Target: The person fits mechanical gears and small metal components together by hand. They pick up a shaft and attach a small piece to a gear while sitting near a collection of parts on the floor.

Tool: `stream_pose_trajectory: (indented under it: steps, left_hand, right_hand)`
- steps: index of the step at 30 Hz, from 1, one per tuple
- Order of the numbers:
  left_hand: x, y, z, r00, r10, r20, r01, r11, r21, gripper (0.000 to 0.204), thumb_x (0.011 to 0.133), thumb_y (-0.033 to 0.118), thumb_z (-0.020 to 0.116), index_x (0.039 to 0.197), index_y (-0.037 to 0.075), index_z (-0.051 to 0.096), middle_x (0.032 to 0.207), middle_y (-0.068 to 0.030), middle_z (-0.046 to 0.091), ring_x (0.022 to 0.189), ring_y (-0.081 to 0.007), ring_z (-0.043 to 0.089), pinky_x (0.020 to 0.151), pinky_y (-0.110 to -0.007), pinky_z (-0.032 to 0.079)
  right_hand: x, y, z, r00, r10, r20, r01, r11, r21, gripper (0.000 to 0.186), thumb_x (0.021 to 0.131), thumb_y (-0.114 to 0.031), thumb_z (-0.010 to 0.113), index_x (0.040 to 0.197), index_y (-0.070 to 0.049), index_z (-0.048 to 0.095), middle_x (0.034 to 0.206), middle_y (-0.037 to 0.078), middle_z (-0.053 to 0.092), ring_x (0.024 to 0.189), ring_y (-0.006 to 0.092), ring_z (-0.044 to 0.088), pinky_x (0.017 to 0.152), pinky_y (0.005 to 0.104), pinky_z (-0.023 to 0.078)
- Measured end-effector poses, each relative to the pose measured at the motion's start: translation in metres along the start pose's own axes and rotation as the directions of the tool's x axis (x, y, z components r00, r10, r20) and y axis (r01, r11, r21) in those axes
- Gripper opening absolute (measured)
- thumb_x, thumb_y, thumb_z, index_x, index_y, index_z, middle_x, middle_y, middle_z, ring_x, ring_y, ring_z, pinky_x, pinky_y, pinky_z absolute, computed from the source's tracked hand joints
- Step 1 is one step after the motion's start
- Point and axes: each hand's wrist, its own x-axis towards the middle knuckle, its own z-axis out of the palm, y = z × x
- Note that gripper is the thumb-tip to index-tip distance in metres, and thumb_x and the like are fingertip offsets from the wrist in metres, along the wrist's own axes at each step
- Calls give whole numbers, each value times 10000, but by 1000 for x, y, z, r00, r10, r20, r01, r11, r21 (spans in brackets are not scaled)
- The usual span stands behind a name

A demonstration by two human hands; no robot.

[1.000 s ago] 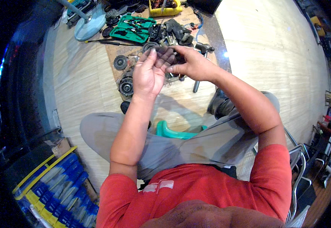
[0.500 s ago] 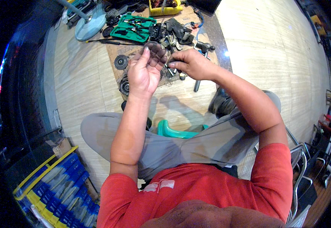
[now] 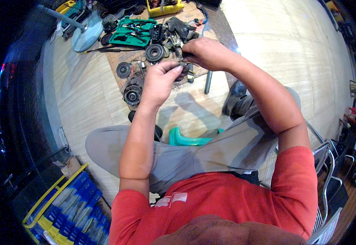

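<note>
My left hand (image 3: 161, 81) is over the near part of a stained cardboard sheet (image 3: 114, 59), its thumb pressed against curled, blackened fingers. Whatever they pinch is too small and dark to make out. Just right of it and slightly farther away, my right hand (image 3: 209, 53) points down-left with its fingers bent together; their tips are partly hidden, and anything in them cannot be told. Left of the hands lie a black ring-shaped pulley (image 3: 154, 53), a flat round disc (image 3: 123, 70) and a larger grooved round part (image 3: 133, 94). A metal bar-like handle (image 3: 208, 83) sticks out below my right hand.
An open green tool case (image 3: 131, 40) lies behind the parts, near dark gloves (image 3: 180, 27) and a yellow container (image 3: 165, 10). A round-based stand (image 3: 87, 37) is at the far left. Close to my legs is a green plastic stool (image 3: 190, 141); blue-yellow packs (image 3: 69, 204) stand lower left.
My left hand has turned from palm up with fingers spread to a pinch, lower down. The right hand has moved slightly farther away, its fingers pointing down. The view has shifted slightly.
</note>
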Motion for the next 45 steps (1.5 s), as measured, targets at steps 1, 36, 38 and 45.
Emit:
stream_pose_trajectory:
  steps: [1, 36, 38, 45]
  left_hand:
    - [1, -3, 2, 1000, 2, -5, -2, 998, 58, 183, 884, 87, 597, 993, -42, 669, 873, -66, 686, 759, -105, 617, 696, -244, 495]
    - [19, -28, -36, 974, 83, -211, -215, 627, -748, 193, 969, 111, 456, 1017, -8, 599, 1001, -159, 656, 973, -304, 638, 859, -439, 528]
    - [15, -20, -48, 968, 167, -189, -252, 586, -770, 217, 976, 149, 447, 1023, 1, 598, 1023, -152, 651, 1011, -321, 618, 912, -474, 494]
    - [-6, 22, -64, 940, 333, -67, -230, 478, -848, 188, 975, 165, 450, 1064, 11, 510, 864, -60, 571, 837, -191, 548, 825, -340, 440]
  right_hand:
    - [0, 0, 2, 1000, 9, -24, -9, 1000, -9, 188, 810, -198, 642, 832, -18, 593, 855, 183, 612, 867, 390, 587, 732, 472, 456]
    - [0, -45, 42, 950, 110, -291, 49, 871, 489, 223, 843, -200, 630, 976, -22, 622, 840, 201, 638, 795, 361, 624, 690, 420, 487]
    - [-6, -55, 33, 972, 133, -194, -32, 892, 451, 216, 845, -214, 629, 948, -24, 610, 858, 205, 630, 827, 408, 596, 697, 452, 480]
    - [-9, -30, 25, 980, -161, -114, 193, 898, 396, 204, 892, -237, 581, 919, -35, 594, 808, 195, 614, 783, 393, 593, 685, 444, 467]
